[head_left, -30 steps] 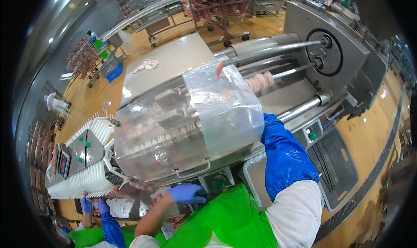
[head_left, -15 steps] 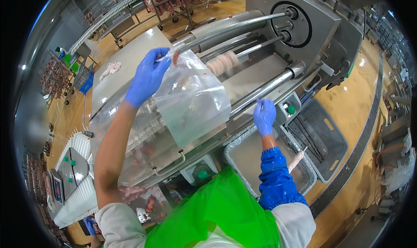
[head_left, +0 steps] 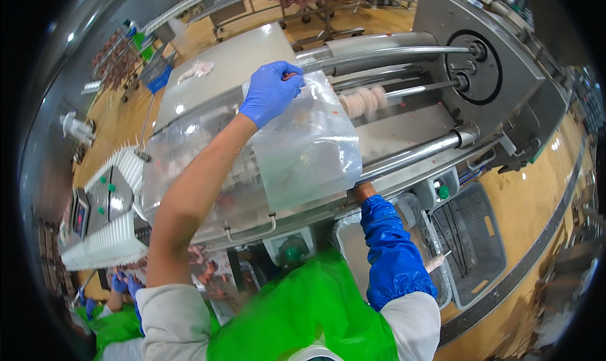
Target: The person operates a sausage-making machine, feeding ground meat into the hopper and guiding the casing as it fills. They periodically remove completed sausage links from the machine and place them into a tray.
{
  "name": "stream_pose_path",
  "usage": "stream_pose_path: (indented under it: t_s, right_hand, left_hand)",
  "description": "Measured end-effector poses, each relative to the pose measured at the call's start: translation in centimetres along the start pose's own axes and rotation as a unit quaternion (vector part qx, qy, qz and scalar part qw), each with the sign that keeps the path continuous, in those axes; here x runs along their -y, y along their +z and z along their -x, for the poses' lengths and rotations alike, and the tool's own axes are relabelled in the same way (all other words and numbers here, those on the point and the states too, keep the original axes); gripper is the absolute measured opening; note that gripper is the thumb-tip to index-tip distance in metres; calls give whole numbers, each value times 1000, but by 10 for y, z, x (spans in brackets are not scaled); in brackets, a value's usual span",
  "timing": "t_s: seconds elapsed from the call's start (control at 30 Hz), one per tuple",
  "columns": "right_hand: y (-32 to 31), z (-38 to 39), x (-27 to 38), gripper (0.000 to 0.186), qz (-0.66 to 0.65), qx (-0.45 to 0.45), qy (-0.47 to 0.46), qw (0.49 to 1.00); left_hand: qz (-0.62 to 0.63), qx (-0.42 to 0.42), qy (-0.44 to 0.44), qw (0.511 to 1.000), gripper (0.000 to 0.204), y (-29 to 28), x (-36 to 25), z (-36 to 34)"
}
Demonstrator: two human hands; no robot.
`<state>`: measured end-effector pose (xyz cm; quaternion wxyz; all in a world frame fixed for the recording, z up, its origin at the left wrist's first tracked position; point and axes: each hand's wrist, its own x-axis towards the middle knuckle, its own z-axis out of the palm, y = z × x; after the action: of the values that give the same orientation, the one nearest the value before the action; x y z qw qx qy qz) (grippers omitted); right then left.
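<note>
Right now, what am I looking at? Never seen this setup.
This view comes from a fisheye camera worn on a person's head, looking down. Ahead is a metal machine with a clear cover and shiny rods, one carrying pale, ridged material. A plastic sheet lies over the cover's right part; a whitish scrap lies on the panel behind. The left hand is at the sheet's upper edge, a small reddish piece against it; grip unclear. The right hand is hidden; its blue sleeve shows.

The trough [head_left: 410, 122] lies open right of the obstructing plastic sheet [head_left: 309, 156].
</note>
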<state>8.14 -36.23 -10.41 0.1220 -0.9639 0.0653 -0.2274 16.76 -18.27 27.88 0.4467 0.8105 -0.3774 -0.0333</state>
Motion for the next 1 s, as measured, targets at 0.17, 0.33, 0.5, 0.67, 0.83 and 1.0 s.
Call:
stream_pose_path:
  t_s: [0.17, 0.33, 0.5, 0.67, 0.83, 1.0]
  right_hand:
    - [-79, 47, 26, 36, -23, 102, 3, 994]
    - [-128, 114, 44, 20, -70, -19, -30, 997]
    - [-124, 121, 38, 15, 101, -57, -18, 993]
    - [-130, 160, 117, 34, -163, -132, 203, 956]
    - [-124, 211, 269, 18, -329, 148, 65, 930]
    - [-115, 195, 285, 34, -330, 211, 25, 920]
  left_hand:
    - [253, 165, -103, 948, 18, -14, -40, 112]
    - [420, 327, -205, 821, 14, -11, -7, 233]
    - [597, 339, -338, 643, 29, 22, 78, 329]
    - [645, 243, -425, 587, 36, 52, 151, 410]
    - [755, 172, -471, 423, 53, 88, 198, 461]
    - [772, 67, -407, 484, 39, 76, 234, 485]
